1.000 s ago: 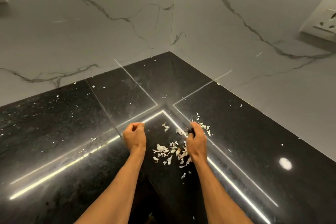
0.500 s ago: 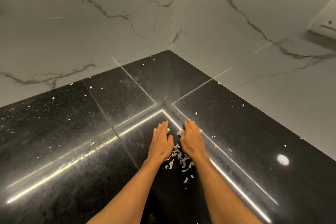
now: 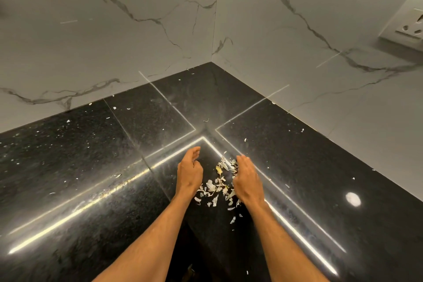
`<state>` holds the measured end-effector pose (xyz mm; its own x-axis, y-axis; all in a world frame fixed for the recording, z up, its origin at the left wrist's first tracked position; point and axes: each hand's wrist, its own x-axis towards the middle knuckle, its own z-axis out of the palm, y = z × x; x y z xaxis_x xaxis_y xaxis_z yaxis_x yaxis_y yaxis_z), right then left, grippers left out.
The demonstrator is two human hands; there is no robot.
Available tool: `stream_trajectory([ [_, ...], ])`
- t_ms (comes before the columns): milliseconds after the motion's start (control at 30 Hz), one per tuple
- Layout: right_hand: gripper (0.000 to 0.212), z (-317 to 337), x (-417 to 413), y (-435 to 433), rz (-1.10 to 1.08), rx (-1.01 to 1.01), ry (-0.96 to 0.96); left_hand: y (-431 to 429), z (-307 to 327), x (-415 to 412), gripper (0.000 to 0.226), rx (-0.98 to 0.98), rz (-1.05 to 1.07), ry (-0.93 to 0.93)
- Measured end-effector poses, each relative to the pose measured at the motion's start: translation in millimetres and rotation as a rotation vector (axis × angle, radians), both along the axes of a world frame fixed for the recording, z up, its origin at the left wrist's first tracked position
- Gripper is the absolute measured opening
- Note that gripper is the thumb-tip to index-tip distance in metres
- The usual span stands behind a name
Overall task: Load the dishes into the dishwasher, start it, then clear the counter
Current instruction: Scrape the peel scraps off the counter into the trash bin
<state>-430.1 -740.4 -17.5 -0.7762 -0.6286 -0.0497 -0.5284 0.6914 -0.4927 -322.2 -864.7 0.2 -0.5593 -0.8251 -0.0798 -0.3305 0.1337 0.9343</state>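
Observation:
A small heap of pale, papery peel scraps (image 3: 217, 186) lies on the glossy black stone counter (image 3: 91, 167) near its inner corner. My left hand (image 3: 190, 171) stands on its edge just left of the heap, fingers curved and slightly apart, holding nothing. My right hand (image 3: 246, 176) stands on its edge against the heap's right side, fingers curled over some scraps; whether it grips any is unclear. The scraps sit between both hands.
White marble-look walls (image 3: 137, 30) meet in a corner behind the counter. A wall socket (image 3: 407, 25) sits at the upper right. Tiny flecks are scattered over the counter's left part (image 3: 68, 121). Bright light strips reflect across the stone.
Half a second ago both hands lay flat, close together over the scraps. They have since parted and turned onto their edges, leaving the heap exposed between them.

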Motion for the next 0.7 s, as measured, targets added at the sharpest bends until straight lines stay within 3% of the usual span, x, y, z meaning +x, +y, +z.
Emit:
stream_trajectory([
  [167, 0.055, 11, 32, 1, 0.188, -0.116, 0.091, 1, 1, 4, 0.049, 0.033, 0.006, 0.031],
  [300, 0.038, 8, 23, 20, -0.155, -0.165, 0.114, 4, 6, 10, 0.049, 0.019, -0.001, 0.041],
  [467, 0.069, 2, 71, 28, -0.436, 0.044, -0.091, 9, 5, 20, 0.050, 0.033, -0.001, 0.058],
  [567, 0.079, -3, 103, 2, -0.388, 0.045, -0.135, 13, 4, 28, 0.048, 0.040, -0.010, 0.057],
  [700, 0.074, -1, 114, -16, -0.211, -0.085, -0.164, 11, 2, 40, 0.049, 0.048, -0.035, 0.052],
])
